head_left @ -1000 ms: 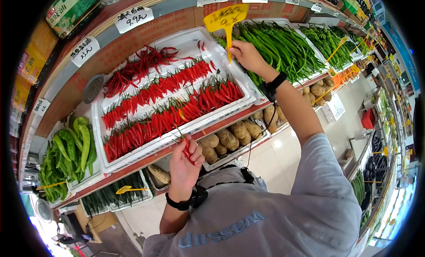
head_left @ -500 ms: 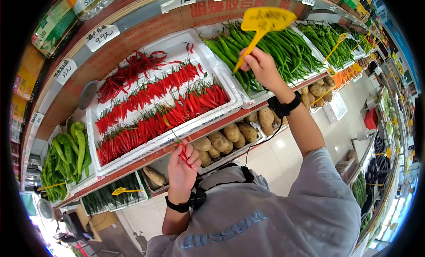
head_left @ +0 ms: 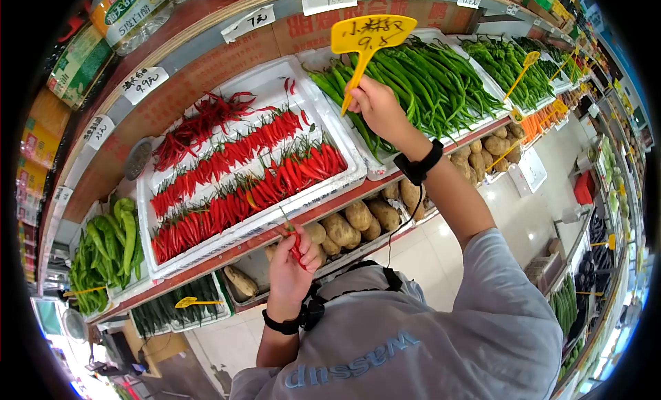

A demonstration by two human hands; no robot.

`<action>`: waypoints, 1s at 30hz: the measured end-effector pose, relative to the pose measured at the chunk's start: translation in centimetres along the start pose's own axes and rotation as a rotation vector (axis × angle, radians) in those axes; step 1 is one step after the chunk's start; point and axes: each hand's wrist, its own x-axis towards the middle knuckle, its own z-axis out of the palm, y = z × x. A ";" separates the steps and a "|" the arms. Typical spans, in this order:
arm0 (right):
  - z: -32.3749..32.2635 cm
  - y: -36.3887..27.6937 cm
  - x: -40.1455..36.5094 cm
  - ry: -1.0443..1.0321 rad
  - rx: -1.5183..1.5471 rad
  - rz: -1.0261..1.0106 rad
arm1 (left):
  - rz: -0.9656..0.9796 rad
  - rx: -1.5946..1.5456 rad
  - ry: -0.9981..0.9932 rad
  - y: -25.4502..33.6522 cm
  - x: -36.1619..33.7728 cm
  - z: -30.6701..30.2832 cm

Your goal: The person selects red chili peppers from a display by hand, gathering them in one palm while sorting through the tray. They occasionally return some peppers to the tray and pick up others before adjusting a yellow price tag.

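My left hand [head_left: 292, 266] is closed on a red chili pepper [head_left: 297, 248] with a green stem, just outside the front edge of a white tray [head_left: 255, 239]. In that tray lie rows of red chilies [head_left: 227, 211] with stems, and a looser heap of thin red chilies [head_left: 200, 128] at the back. Higher up, my right hand [head_left: 377, 105] pinches the pointed stem of a yellow price sign [head_left: 372, 34] with black handwriting. The sign stands upright over the corner between the red tray and the long green peppers [head_left: 427, 83].
Potatoes [head_left: 341, 228] fill a lower shelf under the trays. Broad green peppers [head_left: 113, 238] lie at the left, above dark cucumbers [head_left: 180, 307]. A round metal piece [head_left: 138, 159] leans at the tray's left corner. Another produce rack [head_left: 599, 262] stands at the right.
My right hand has moved left with the yellow sign, whose writing now faces the camera. My left hand has shifted slightly right and down with the chili. The view has shifted a little.
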 end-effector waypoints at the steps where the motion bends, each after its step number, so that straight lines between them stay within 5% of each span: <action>1: 0.3 0.4 0.7 -0.005 0.005 -0.005 | 0.008 -0.002 0.002 -0.1 0.0 0.0; 8: 1.4 1.1 2.9 -0.082 0.021 0.069 | 0.029 0.011 0.003 -0.1 0.0 0.3; 27: 2.1 2.4 2.9 -0.016 -0.095 -0.142 | -0.023 0.002 0.064 -0.2 1.7 0.1; 30: 2.1 2.1 2.8 -0.045 0.026 0.044 | -0.020 0.001 0.057 -0.4 1.9 0.0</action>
